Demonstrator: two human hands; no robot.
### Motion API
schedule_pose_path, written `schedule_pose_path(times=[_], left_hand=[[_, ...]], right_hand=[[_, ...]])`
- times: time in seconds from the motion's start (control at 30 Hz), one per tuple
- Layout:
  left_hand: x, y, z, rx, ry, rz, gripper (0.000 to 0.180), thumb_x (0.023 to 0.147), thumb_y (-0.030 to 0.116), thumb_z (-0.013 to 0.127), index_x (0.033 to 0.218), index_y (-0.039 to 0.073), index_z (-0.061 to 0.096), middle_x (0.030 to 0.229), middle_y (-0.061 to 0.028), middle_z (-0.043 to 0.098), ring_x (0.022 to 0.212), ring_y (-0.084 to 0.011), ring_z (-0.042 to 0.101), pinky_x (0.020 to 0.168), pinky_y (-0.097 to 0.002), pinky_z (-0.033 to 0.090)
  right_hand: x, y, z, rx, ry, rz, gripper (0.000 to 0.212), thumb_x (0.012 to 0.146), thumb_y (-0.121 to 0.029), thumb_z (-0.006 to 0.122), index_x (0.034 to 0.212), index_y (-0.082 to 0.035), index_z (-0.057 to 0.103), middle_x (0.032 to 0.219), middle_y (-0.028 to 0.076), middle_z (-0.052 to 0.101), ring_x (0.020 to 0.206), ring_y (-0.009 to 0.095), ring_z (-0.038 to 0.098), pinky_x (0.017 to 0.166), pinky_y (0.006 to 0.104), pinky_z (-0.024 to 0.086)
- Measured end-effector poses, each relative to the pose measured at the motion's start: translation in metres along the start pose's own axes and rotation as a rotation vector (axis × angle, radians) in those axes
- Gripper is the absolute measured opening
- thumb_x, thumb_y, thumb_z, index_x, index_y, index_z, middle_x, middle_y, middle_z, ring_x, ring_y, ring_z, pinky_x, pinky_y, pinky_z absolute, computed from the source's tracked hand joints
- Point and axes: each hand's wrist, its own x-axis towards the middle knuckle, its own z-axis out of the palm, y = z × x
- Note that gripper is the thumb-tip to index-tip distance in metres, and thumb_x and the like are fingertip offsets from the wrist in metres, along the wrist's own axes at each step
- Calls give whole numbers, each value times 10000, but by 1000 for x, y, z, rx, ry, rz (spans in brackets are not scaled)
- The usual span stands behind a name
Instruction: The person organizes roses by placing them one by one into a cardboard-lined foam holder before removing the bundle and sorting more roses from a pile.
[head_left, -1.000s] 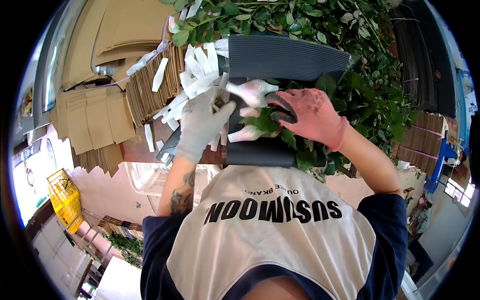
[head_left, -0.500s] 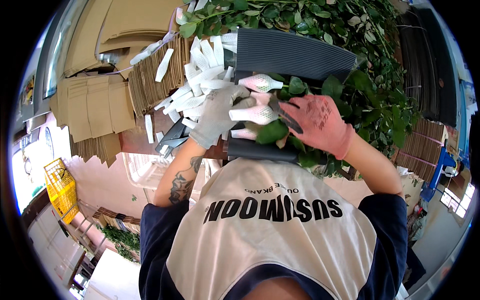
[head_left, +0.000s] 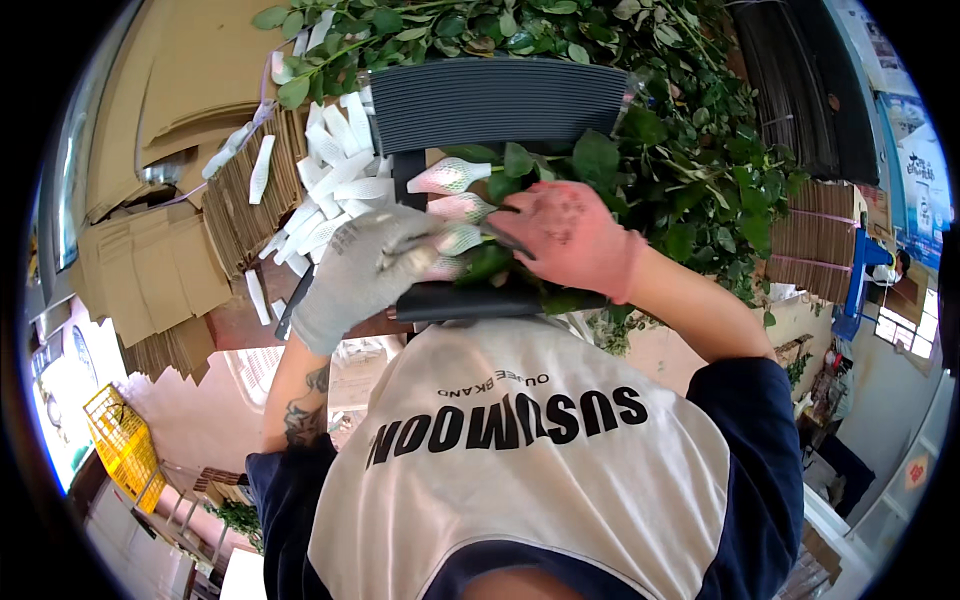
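Several pink rosebuds in white foam nets lie in a column on the black stand, their leafy stems running right. The top netted rosebud (head_left: 450,176) and the second netted rosebud (head_left: 462,208) lie untouched by my left fingers. My left hand (head_left: 365,265), in a grey-white glove, is closed at the netted end of the third rosebud (head_left: 460,239). My right hand (head_left: 560,235), in a red glove with dark fingertips, is closed around the stem just behind that bud; the stem itself is mostly hidden. Under them, a lower netted rosebud (head_left: 446,268) is partly covered.
Loose white foam nets (head_left: 335,170) are piled left of the stand. Beyond the buds rises a ridged black panel (head_left: 500,105). Leafy rose stems (head_left: 690,190) spread along the far and right sides. Stacked cardboard (head_left: 150,275) fills the left; more bundled cardboard (head_left: 815,235) sits right.
The whole view has shifted, carrying the scene leftward. The third netted bud has come down level with the others, its net now mostly behind my left fingers. Both hands stay close to it.
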Motion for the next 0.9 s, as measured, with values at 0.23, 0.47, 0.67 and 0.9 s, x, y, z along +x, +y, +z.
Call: schedule_pose_path(times=[0.23,0.47,0.67,0.9], left_hand=[[-1,-32,0,-563,-76,-352,409,947,344,526,1158,-1,590,804,-75,604,549,-74,537,546,-196,468],[-7,12,-5,-44,-228,-406,345,851,304,637,1029,10,657,878,-121,646,721,-167,611,677,-316,497],[-2,2,6,-443,-397,-442,317,838,233,644,1090,41,653,1007,-100,674,891,-178,631,816,-295,483],[8,8,-5,-963,-322,-614,357,858,177,558,1112,-69,605,719,-53,603,460,-48,451,397,-163,330]], right_hand=[[-25,2,-22,76,181,132,429,743,-255,666,1146,-121,606,1123,53,577,1094,259,518,1023,405,353],[-20,4,-19,-24,33,-70,427,740,-255,661,1140,-117,602,1124,56,546,1111,264,483,1038,404,355],[-23,9,-13,94,-130,-90,494,758,-327,659,1186,-92,578,1190,82,542,1153,270,480,1052,386,347],[-25,-7,-17,-115,-70,76,612,734,-322,659,1284,-104,503,1214,106,525,1142,277,502,1021,386,347]])
